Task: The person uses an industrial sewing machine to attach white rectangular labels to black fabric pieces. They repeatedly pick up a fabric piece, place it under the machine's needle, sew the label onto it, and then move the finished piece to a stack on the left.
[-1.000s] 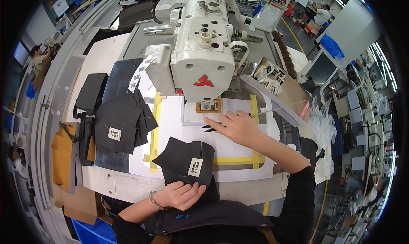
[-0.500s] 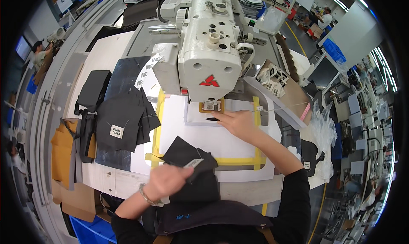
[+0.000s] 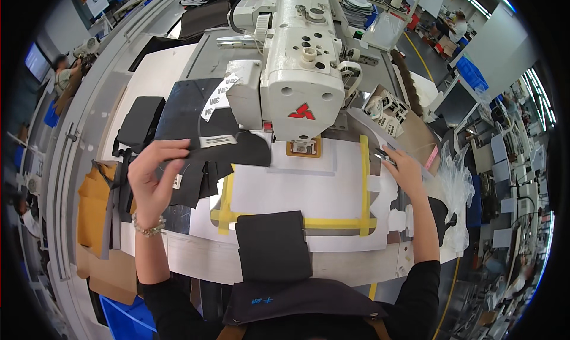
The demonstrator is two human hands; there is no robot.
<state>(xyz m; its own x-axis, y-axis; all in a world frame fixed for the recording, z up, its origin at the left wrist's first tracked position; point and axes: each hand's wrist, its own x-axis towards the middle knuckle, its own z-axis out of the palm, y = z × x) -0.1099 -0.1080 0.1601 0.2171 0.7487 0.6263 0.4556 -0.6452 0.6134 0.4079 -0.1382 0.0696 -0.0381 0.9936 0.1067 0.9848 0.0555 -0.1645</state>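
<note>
My left hand [image 3: 153,174] grips a black fabric piece [image 3: 249,151] with a pale label [image 3: 218,140], holding it over a stack of black pieces [image 3: 206,182] on the left. My right hand [image 3: 402,171], at the right of the paper sheet [image 3: 297,194] bordered by yellow tape, has a small dark tool [image 3: 380,155], apparently snips, at its fingertips near a slanted pale board. The white sewing machine head [image 3: 300,90] stands over a small yellow-orange frame [image 3: 304,151]. A folded black piece [image 3: 272,245] lies at the front edge.
Mustard pieces [image 3: 92,206] and a black block [image 3: 139,117] sit left. Pale labels [image 3: 385,114] and crumpled plastic [image 3: 456,203] lie right. A blue bin [image 3: 127,316] is below left. Co-workers [image 3: 64,73] appear at the sides and back.
My left hand has carried the labelled piece from the front edge up and left. My right hand has moved right, away from the small frame under the machine, with the tool.
</note>
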